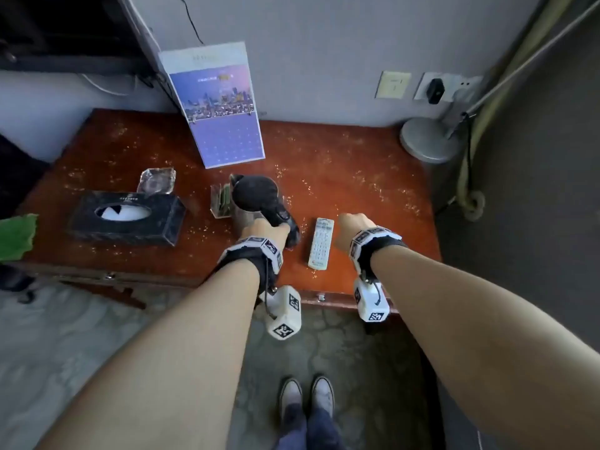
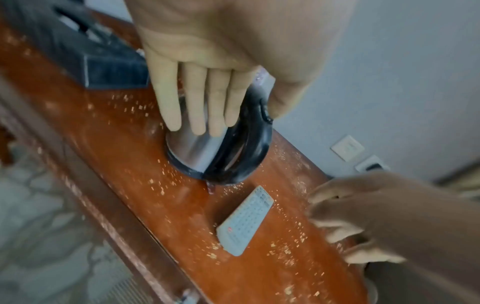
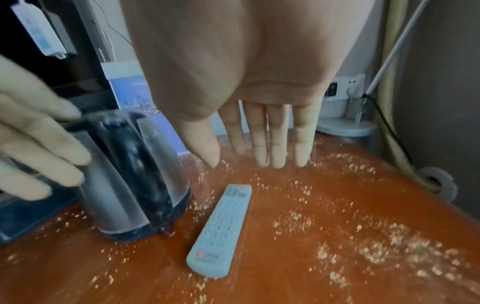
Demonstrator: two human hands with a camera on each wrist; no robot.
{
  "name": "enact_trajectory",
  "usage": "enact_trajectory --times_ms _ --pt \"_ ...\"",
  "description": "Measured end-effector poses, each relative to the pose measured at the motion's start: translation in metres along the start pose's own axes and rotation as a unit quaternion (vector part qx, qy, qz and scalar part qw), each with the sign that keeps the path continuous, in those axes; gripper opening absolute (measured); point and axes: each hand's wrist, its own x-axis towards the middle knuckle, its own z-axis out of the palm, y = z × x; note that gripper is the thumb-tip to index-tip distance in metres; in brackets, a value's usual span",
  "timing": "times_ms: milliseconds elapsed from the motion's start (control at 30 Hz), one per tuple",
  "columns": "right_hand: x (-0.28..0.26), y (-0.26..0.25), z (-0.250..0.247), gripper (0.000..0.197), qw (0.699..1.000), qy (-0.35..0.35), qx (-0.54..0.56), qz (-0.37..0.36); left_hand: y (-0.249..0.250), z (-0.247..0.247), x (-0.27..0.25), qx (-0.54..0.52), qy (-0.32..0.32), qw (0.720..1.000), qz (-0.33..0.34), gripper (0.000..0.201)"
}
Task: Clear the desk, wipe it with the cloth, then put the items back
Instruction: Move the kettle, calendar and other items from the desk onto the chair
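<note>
A steel kettle [image 1: 256, 193] with a black lid and handle stands mid-desk on the red-brown desk [image 1: 357, 177], which is strewn with pale crumbs. My left hand [image 1: 266, 227] reaches its handle: in the left wrist view the straight fingers [image 2: 202, 102] lie along the kettle [image 2: 192, 152], thumb on the handle's other side, not curled. A white remote [image 1: 321, 243] lies just right of the kettle. My right hand [image 1: 352, 225] hovers open to the remote's right, fingers [image 3: 278, 144] straight above the crumbs, holding nothing. A green cloth-like thing [image 1: 16, 237] shows at the left edge.
A black tissue box [image 1: 126, 217] and a glass ashtray [image 1: 157, 180] sit on the left. A small clear holder [image 1: 222, 199] stands by the kettle. A calendar [image 1: 224, 125] leans on the wall. A lamp base [image 1: 428, 139] occupies the back right corner.
</note>
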Motion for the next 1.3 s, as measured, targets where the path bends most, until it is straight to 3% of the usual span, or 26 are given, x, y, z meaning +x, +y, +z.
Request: enact_trajectory --times_ms 167,300,400,600,867,1067,1167,1300 --pt "0.035 -0.008 0.041 0.044 0.999 -0.028 -0.030 -0.014 -0.005 0.029 0.035 -0.236 -0.025 0.968 -0.083 0.069" --pt "0.056 -0.012 0.062 0.042 1.000 -0.022 0.010 -0.015 -0.012 0.045 0.049 -0.327 -0.050 0.938 -0.103 0.076" --pt "0.062 -0.016 0.076 0.042 0.999 -0.016 0.034 0.000 -0.007 0.041 0.042 -0.357 -0.065 0.928 -0.091 0.070" --pt "0.070 -0.028 0.091 0.079 0.998 0.022 0.033 0.051 -0.011 0.039 0.040 -0.367 -0.049 0.927 -0.065 0.063" --pt "0.069 -0.036 0.096 0.065 0.989 0.045 0.096 0.104 -0.011 0.038 0.045 -0.416 -0.038 0.906 -0.074 0.043" --pt "0.070 -0.028 0.082 0.082 0.989 -0.006 0.082 0.125 -0.008 0.034 0.044 -0.450 -0.058 0.887 -0.086 0.035" --pt "0.067 -0.023 0.070 0.071 0.990 -0.024 0.065 0.119 -0.005 0.026 0.037 -0.454 -0.080 0.882 -0.099 0.026" --pt "0.054 -0.022 0.043 0.044 0.992 -0.016 0.078 0.099 0.000 0.009 0.030 -0.417 -0.077 0.899 -0.109 0.028"
